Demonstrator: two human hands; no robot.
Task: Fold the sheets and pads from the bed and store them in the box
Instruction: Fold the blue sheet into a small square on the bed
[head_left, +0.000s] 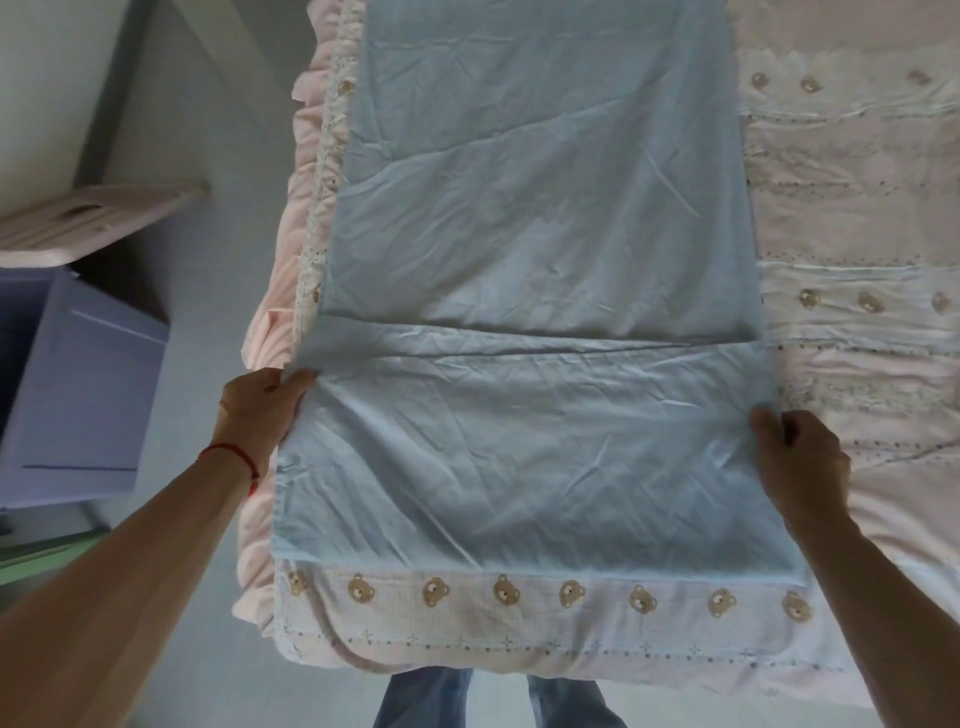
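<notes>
A long light-blue sheet (545, 208) lay lengthwise along the left side of the bed (857, 208), on top of a pink cover printed with small bears (852, 322). Its near end was doubled back over itself, the fold's upper edge running straight across the sheet's width. The left hand (260, 415) had its grip closed on the left corner of that folded flap, thumb on top and fingers curled under the cloth. The right hand (802, 462) pinched the flap's right corner in the same way. A red string (231, 454) circled the left wrist. On the floor to the left of the bed stood a blue box (78, 395), well apart from the sheet, with a pale pink lid (93, 218) beyond it.
</notes>
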